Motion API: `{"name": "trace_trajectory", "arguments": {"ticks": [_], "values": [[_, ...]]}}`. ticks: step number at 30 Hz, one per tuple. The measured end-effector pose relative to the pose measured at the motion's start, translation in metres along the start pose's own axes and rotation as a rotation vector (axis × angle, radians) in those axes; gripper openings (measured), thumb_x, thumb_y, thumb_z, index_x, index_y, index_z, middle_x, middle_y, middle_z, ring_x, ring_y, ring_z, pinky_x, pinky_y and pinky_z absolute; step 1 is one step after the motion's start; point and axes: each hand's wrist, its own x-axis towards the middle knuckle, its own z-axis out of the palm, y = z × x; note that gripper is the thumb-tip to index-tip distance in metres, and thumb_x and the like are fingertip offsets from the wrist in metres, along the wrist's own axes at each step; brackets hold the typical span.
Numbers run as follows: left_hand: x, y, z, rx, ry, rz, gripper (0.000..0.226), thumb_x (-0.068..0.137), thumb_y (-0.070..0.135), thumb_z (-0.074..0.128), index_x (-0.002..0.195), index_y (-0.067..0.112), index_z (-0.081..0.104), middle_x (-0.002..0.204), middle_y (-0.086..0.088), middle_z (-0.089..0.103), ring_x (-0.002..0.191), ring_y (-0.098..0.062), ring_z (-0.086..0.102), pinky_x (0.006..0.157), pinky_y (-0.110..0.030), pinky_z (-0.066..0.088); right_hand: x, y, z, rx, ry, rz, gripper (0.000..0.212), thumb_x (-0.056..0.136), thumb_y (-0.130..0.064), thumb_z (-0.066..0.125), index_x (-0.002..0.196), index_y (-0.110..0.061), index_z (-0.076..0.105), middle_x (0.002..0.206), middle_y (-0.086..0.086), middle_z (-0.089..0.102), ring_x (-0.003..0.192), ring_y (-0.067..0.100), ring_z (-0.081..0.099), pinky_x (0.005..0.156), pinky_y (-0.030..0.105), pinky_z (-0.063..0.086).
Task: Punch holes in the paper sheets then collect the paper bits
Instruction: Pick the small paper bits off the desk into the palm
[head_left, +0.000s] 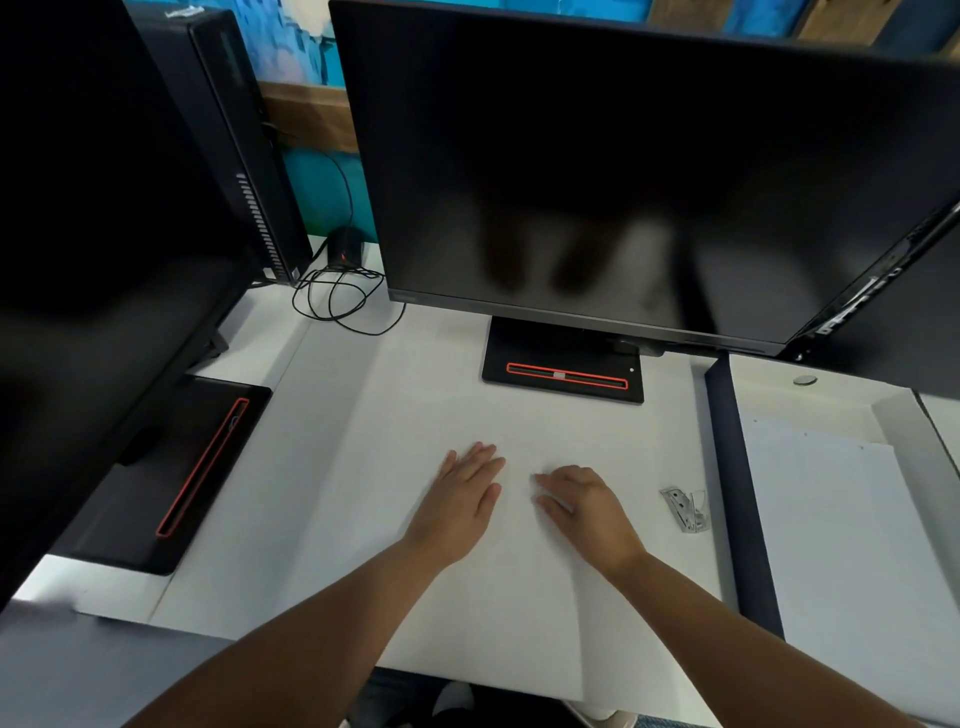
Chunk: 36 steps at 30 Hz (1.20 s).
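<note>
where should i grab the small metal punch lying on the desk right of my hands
Probably with the right hand, which is nearest. Come down from above and pinch the metal punch across its narrow width near the middle, thumb on the left long edge and fingers on the right. It lies low and flat with nothing touching it, so both long sides look free.

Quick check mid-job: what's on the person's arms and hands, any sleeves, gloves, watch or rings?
Nothing worn shows. The left hand and right hand are ungloved, no rings visible. The left forearm and right forearm are bare down to the frame's edge: no sleeve, watch or wristband.
</note>
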Motion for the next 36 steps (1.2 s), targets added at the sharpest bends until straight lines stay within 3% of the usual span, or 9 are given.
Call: {"name": "trace_trajectory", "arguments": {"ticks": [4, 6, 12, 18, 22, 26, 29, 33, 36], "values": [[0.003, 0.001, -0.001, -0.046, 0.019, -0.009, 0.045, 0.103, 0.028, 0.027, 0.145, 0.016, 0.036, 0.156, 0.003, 0.027, 0.146, -0.009, 0.013, 0.116, -0.022, -0.006, 0.0, -0.002, 0.0, 0.0, 0.009, 0.036, 0.024, 0.085, -0.006, 0.058, 0.106, -0.013, 0.07, 0.081, -0.001, 0.057, 0.082, 0.019, 0.051, 0.073, 0.024, 0.039], [0.005, 0.005, -0.003, -0.093, 0.023, -0.017, 0.044, 0.103, 0.026, 0.03, 0.145, 0.016, 0.035, 0.156, 0.002, 0.027, 0.146, -0.008, 0.013, 0.116, -0.021, -0.005, -0.001, -0.007, 0.002, -0.006, -0.029, 0.019, 0.022, 0.085, -0.011, 0.061, 0.105, -0.011, 0.069, 0.086, 0.004, 0.061, 0.086, 0.019, 0.052, 0.074, 0.025, 0.043], [0.008, 0.014, -0.007, -0.176, -0.071, -0.079, 0.047, 0.104, 0.03, 0.026, 0.149, 0.017, 0.027, 0.158, 0.004, 0.018, 0.146, -0.006, 0.006, 0.114, -0.019, -0.008, 0.006, -0.017, 0.007, 0.028, -0.005, 0.119, 0.016, 0.086, -0.015, 0.066, 0.1, -0.012, 0.074, 0.094, 0.003, 0.07, 0.093, 0.018, 0.058, 0.08, 0.021, 0.042], [0.011, 0.016, -0.007, -0.257, -0.129, -0.136, 0.048, 0.103, 0.033, 0.025, 0.149, 0.019, 0.026, 0.157, 0.009, 0.02, 0.144, -0.001, 0.008, 0.116, -0.02, -0.006, 0.011, -0.023, 0.008, -0.01, -0.034, 0.181, 0.015, 0.09, -0.012, 0.057, 0.088, -0.011, 0.072, 0.086, 0.0, 0.068, 0.086, 0.016, 0.056, 0.072, 0.021, 0.038], [0.01, 0.024, -0.011, -0.683, 0.043, -0.299, 0.04, 0.102, 0.032, 0.036, 0.138, 0.02, 0.047, 0.142, 0.01, 0.046, 0.133, -0.003, 0.038, 0.116, -0.025, 0.024, 0.01, -0.028, 0.012, -0.131, -0.018, 0.143, 0.018, 0.091, -0.006, 0.049, 0.088, -0.004, 0.066, 0.086, 0.009, 0.063, 0.084, 0.025, 0.055, 0.071, 0.031, 0.046], [0.018, 0.033, -0.014, -1.032, 0.188, -0.468, 0.03, 0.1, 0.027, 0.041, 0.121, 0.018, 0.06, 0.122, -0.001, 0.063, 0.116, -0.015, 0.056, 0.107, -0.034, 0.041, 0.013, -0.033, 0.012, -0.163, -0.009, 0.164, 0.018, 0.092, -0.001, 0.044, 0.087, -0.003, 0.062, 0.088, 0.011, 0.062, 0.081, 0.023, 0.051, 0.068, 0.027, 0.04], [0.024, 0.036, -0.019, -1.269, 0.255, -0.582, 0.026, 0.101, 0.022, 0.038, 0.109, 0.012, 0.061, 0.109, -0.009, 0.064, 0.107, -0.024, 0.06, 0.093, -0.029, 0.047, 0.019, -0.044, 0.007, -0.099, 0.026, 0.185, 0.02, 0.093, -0.003, 0.045, 0.086, -0.003, 0.063, 0.085, 0.011, 0.062, 0.078, 0.021, 0.05, 0.066, 0.023, 0.037], [0.026, 0.032, -0.02, -1.541, 0.19, -0.725, 0.035, 0.099, 0.022, 0.037, 0.097, 0.003, 0.067, 0.094, -0.012, 0.068, 0.089, -0.022, 0.063, 0.081, -0.027, 0.05, 0.027, -0.072, 0.001, -0.031, 0.037, 0.028, 0.023, 0.091, -0.005, 0.048, 0.103, -0.007, 0.068, 0.093, 0.008, 0.066, 0.089, 0.02, 0.057, 0.076, 0.024, 0.045], [0.026, 0.032, -0.02, -1.701, 0.119, -0.79, 0.041, 0.098, 0.026, 0.034, 0.099, 0.0, 0.066, 0.095, -0.015, 0.067, 0.093, -0.024, 0.062, 0.081, -0.029, 0.048, 0.031, -0.084, 0.003, -0.043, -0.005, 0.001, 0.027, 0.09, -0.004, 0.045, 0.104, -0.01, 0.067, 0.098, 0.006, 0.066, 0.091, 0.019, 0.058, 0.077, 0.027, 0.048]]}}
